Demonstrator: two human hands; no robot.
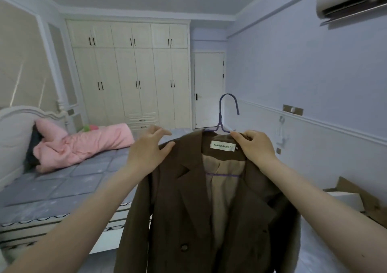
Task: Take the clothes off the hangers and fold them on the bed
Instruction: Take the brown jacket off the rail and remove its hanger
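While the brown blazer [209,199] hung in mid-air in front of the person, still on its purple hanger [222,124], it faced the camera w/ lapels open and the tan lining showing. Its long axis ran straight down from the collar label; the hanger's shoulder bar ran side to side, hook poking up above the collar.

Rel. to the hanger hook: right hand [254,146] sat just below and right of it, fingers curled, pinching the collar and prob. the hanger wire at the neck, so it seemed to carry the weight. Left hand [149,149] lay below and left of the hook, on the blazer's other shoulder, fingers spread and only lightly bent, thumb on the cloth; no firm grip visible.

Judgement: left hand was the one placed to peel that shoulder off the hanger end, sliding cloth outward and down, while the right steadied the neck.

Bed [62,180] lay well left of the hook and lower, w/ a pink quilt [83,145] near its headboard.
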